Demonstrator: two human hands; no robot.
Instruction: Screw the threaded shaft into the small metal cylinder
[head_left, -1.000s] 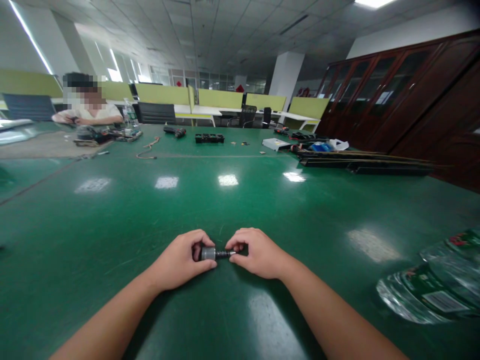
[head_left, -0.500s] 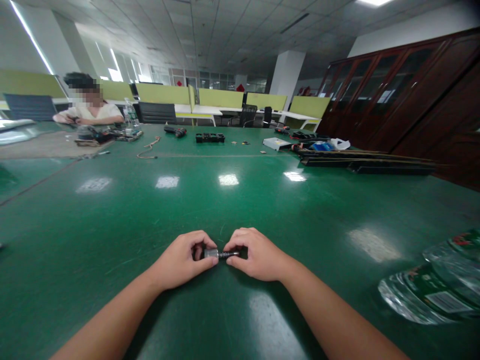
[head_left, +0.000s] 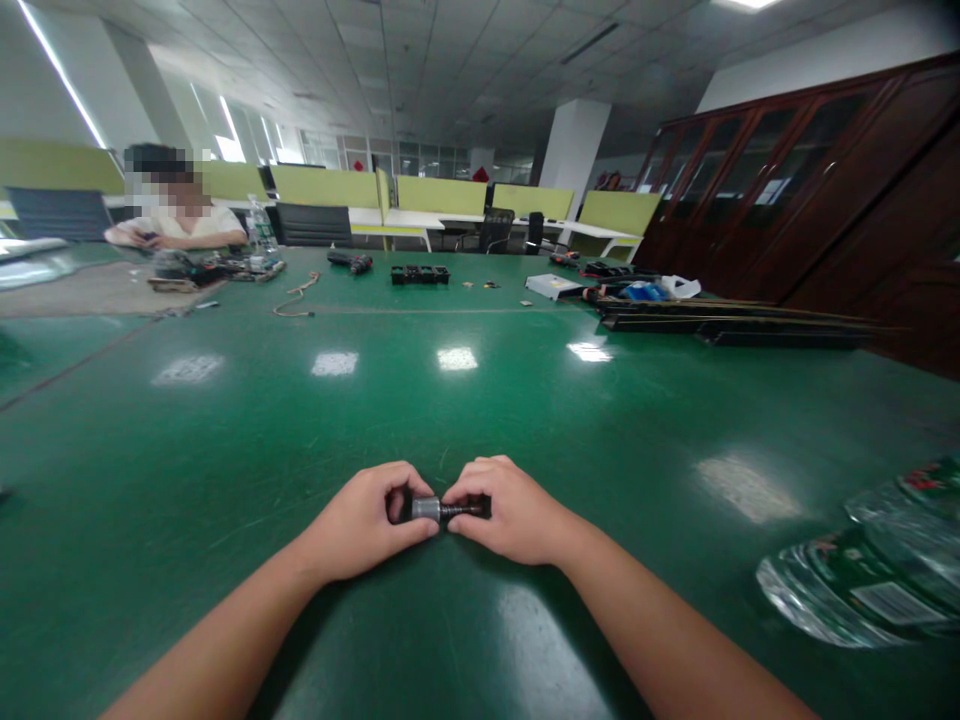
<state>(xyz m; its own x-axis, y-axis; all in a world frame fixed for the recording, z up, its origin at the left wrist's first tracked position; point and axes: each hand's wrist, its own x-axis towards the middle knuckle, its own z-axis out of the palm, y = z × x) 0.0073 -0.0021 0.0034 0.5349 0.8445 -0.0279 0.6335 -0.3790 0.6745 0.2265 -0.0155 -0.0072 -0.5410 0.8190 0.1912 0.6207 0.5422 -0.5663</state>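
Observation:
My left hand (head_left: 375, 522) is closed, its thumb and fingertips gripping a small grey metal cylinder (head_left: 425, 508). Out of the cylinder's right end comes a thin dark ribbed rod (head_left: 454, 510), which looks like a screw shaft or a shaft with a spring on it. Around this rod my right hand (head_left: 514, 512) is closed, thumb below and fingers above, with the fingertips close to the cylinder. The piece lies roughly level, just over the green tabletop (head_left: 450, 430). The rod's far end is partly hidden in the shade of my right palm.
Large clear water bottles (head_left: 862, 590) are at the right edge. Across the table are a power drill (head_left: 350, 262), a black frame-like part (head_left: 420, 275), a cord (head_left: 296, 297), a grey metal box (head_left: 553, 287) and long black bars (head_left: 727, 322). Another person (head_left: 180, 215) sits at the far left.
My right hand has shifted slightly left along the rod, bringing its fingertips nearer the cylinder. The left hand and the cylinder have moved a touch to the right.

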